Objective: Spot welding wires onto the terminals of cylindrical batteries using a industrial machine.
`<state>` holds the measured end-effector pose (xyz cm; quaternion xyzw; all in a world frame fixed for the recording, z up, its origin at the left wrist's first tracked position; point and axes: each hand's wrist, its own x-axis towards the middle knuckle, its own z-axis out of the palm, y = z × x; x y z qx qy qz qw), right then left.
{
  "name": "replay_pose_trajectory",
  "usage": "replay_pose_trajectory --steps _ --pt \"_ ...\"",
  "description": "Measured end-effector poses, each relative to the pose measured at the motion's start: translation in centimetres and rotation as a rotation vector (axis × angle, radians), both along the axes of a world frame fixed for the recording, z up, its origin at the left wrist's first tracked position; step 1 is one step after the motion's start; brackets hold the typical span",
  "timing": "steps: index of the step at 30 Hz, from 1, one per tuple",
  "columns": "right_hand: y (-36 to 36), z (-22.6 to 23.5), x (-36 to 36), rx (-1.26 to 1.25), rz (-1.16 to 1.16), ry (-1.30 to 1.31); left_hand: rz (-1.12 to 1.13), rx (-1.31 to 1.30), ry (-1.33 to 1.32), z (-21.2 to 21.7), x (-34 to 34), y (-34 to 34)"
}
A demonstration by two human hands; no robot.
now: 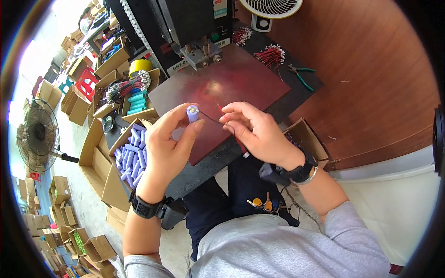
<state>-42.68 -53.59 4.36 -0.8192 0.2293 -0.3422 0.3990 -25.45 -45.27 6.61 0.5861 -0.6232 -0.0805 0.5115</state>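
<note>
Over the near part of the dark red board [178, 95], my left hand [166, 141] pinches a purple battery cell [193, 116] between thumb and fingers. The cell's metal end faces up. A thin dark wire runs from beside that end to my right hand [257, 129], whose fingers close on a red and black wire lead [240, 144]. The lead's red tip sticks up past my fingertips, and its white plug [246, 154] hangs below the hand. Beyond both hands stands a black spot welder [198, 53], its electrode head above the board.
Left of the board, a carton holds many purple cells [132, 153]; farther back are teal cells [137, 103], bundled leads [127, 88] and yellow tape [140, 67]. At right lie red leads [270, 55] and green-handled pliers [302, 76]. A small fan [271, 7] stands behind.
</note>
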Motion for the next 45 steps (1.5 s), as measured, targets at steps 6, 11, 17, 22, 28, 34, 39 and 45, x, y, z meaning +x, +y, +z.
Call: replay_pose_trajectory --steps 6,11,17,22,28,34,39,45 --pt "2.9 1.2 0.1 0.585 0.131 -0.355 0.004 -0.042 0.057 0.5 -0.9 1.0" --pt "-0.2 2.4 -1.6 0.549 -0.033 -0.362 -0.032 0.218 0.394 -0.2 0.8 1.7" --pt "-4.7 4.1 -3.7 0.579 0.135 -0.482 -0.513 0.279 1.241 0.8 0.8 0.2" --pt "-6.6 5.0 -1.3 0.322 -0.003 -0.257 -0.18 0.434 0.493 2.3 0.4 -3.2" --pt "-9.3 1.5 1.9 0.369 0.102 -0.096 -0.038 0.356 -0.304 -0.3 2.2 -9.3" --pt "-10.9 1.6 4.1 0.494 0.146 -0.118 0.048 0.352 -0.236 -1.4 1.3 -10.7" --pt "-11.2 0.7 5.1 0.676 0.167 -0.252 0.05 0.168 -0.296 -2.1 1.1 -10.9" --pt "-11.8 1.0 5.1 0.484 0.185 -0.117 0.072 0.191 -0.32 -1.9 1.1 -10.7"
